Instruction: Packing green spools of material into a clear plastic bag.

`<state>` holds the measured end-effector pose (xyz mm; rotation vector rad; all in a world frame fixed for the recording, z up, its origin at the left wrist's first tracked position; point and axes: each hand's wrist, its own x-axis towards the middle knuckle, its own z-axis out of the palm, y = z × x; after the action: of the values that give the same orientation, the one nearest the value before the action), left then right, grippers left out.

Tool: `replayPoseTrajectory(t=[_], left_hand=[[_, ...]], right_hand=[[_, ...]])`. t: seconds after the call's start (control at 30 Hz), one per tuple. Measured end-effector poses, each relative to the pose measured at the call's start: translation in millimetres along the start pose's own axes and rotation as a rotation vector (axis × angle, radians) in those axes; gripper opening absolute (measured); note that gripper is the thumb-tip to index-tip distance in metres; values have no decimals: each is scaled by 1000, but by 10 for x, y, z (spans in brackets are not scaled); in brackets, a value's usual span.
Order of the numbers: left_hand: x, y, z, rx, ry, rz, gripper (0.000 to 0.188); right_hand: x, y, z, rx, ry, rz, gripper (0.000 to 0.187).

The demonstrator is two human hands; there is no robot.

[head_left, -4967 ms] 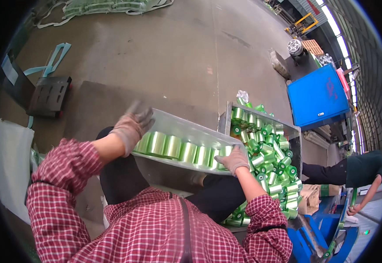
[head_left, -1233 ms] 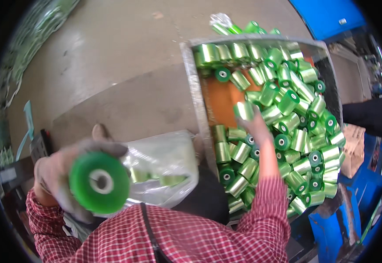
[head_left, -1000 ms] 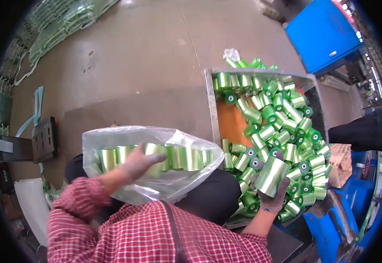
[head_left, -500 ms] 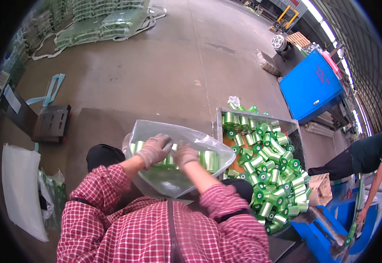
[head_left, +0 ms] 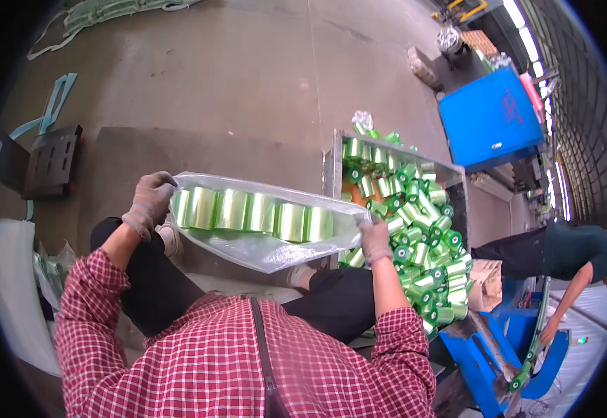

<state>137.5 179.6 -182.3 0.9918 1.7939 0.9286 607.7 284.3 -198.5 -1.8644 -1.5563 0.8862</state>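
A clear plastic bag [head_left: 269,259] is stretched out before me above my knees, its mouth spread wide. Inside it a row of green film rolls [head_left: 234,210] lies side by side. My left hand [head_left: 151,198], in a pale glove, is closed on the bag's left corner. On the opposite side my right hand [head_left: 374,240], gloved as well, pinches the bag's right corner. Just past my right hand, a metal-edged bin [head_left: 402,157] holds a heap of loose green film rolls [head_left: 425,233].
Stacked white bag sheets [head_left: 12,279] lie at my left, below a dark slotted metal stand [head_left: 52,161]. A blue cabinet [head_left: 492,118] stands beyond the bin. To the right, a person [head_left: 575,254] reaches over a blue machine [head_left: 471,355], near a cardboard box [head_left: 486,284].
Both hands have come out of the bag's middle and moved apart to its two corners. The bag is now pulled wide, showing the row of rolls. My view has tilted lower.
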Motion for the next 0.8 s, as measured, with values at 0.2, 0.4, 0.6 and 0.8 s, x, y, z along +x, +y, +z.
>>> replayPoseTrajectory(t=[0.2, 0.4, 0.6, 0.8], left_hand=[[-286, 193, 76, -485, 261, 63, 14], [-187, -123, -245, 285, 33, 571, 12], [207, -257, -573, -772, -130, -496, 22], [395, -516, 39, -23, -234, -424, 31]], right_hand=[[-60, -297, 144, 743, 171, 129, 12], [112, -181, -274, -255, -66, -608, 11], [443, 222, -308, 606, -450, 559, 53], [376, 392, -23, 700, -635, 587, 31]])
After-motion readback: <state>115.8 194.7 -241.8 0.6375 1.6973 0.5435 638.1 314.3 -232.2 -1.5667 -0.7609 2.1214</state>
